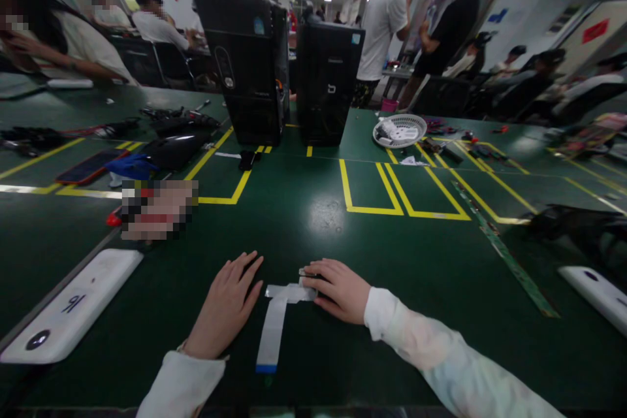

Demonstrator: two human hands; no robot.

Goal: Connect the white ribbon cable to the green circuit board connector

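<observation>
A white flat ribbon cable (273,333) with a blue end lies on the green tabletop between my hands. Its top bends into a short crosswise part with a shiny silvery strip. My right hand (340,290) is closed over the right end of that part, where a small light piece (302,276) shows by the fingertips. The fingers partly hide this end. Just left of the cable, my left hand (226,304) rests with its fingers spread, holding nothing and apart from the cable.
Two black computer towers (245,72) stand at the back. A white basket (400,130) sits behind yellow tape outlines. On the left lies a white oblong device (73,307); on the right, a long green circuit strip (504,251). Several people are around the room.
</observation>
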